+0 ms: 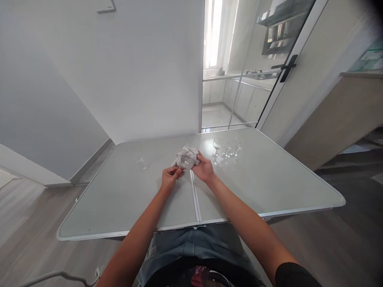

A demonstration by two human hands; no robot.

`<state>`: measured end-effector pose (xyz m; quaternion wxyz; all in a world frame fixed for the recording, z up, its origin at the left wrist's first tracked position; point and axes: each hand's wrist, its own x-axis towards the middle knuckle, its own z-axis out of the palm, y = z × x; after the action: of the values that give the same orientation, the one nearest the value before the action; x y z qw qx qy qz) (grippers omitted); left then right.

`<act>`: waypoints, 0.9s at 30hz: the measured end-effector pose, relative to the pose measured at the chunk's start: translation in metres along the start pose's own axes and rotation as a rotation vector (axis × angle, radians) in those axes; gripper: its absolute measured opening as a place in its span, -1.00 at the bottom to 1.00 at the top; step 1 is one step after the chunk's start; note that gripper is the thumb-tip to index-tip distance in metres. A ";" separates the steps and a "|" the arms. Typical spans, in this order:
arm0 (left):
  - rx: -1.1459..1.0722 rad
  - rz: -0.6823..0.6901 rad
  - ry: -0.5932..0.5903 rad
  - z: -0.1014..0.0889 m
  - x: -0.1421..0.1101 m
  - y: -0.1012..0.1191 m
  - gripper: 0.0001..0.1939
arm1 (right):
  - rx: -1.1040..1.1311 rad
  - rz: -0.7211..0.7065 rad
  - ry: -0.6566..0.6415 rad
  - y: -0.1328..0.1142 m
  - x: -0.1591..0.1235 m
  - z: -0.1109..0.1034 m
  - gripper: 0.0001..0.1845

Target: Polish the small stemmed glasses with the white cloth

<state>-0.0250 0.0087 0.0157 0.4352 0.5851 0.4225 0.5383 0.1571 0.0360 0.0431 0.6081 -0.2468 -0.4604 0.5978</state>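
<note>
Over the middle of the folding table (pixel 239 187), a clear stemmed glass (pixel 187 162) is held tilted between my hands. My left hand (pixel 172 176) pinches it by the stem end, fingers closed. A whitish cloth (pixel 188 152) is bunched around the far side of the bowl. My right hand (pixel 204 167) is closed on the cloth and steadies the bowl through it. Its fingertips are partly hidden behind the cloth and glass.
Several clear stemmed glasses (pixel 226 151) stand upright at the back right of the table. Another clear glass (pixel 143 162) is faintly visible on the left half. Behind the table are a white wall (pixel 134 79) and a glass door with a black handle (pixel 289 68).
</note>
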 end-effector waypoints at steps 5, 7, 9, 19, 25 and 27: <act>-0.174 -0.054 0.114 0.005 0.006 -0.006 -0.54 | -0.122 -0.132 0.045 0.015 -0.014 0.021 -0.79; -0.153 -0.040 0.179 0.003 0.006 -0.009 -0.58 | -0.433 -0.257 -0.178 0.017 -0.020 0.028 -0.82; -0.068 -0.001 0.225 -0.002 0.005 -0.011 -0.65 | -0.756 -0.406 -0.448 0.015 -0.024 0.033 -0.83; 0.265 0.032 -0.103 -0.009 -0.004 0.003 -0.77 | -0.984 -0.188 -0.206 -0.001 -0.004 0.010 -0.81; 0.053 -0.009 -0.044 -0.003 -0.004 0.004 -0.59 | 0.038 0.081 -0.012 0.006 -0.002 0.006 -0.71; -0.021 -0.010 -0.026 0.002 -0.001 0.004 -0.56 | 0.156 0.027 0.080 0.011 -0.006 0.015 -0.73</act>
<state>-0.0233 0.0061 0.0190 0.4492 0.5855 0.4140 0.5329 0.1394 0.0285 0.0392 0.6350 -0.2286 -0.3847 0.6297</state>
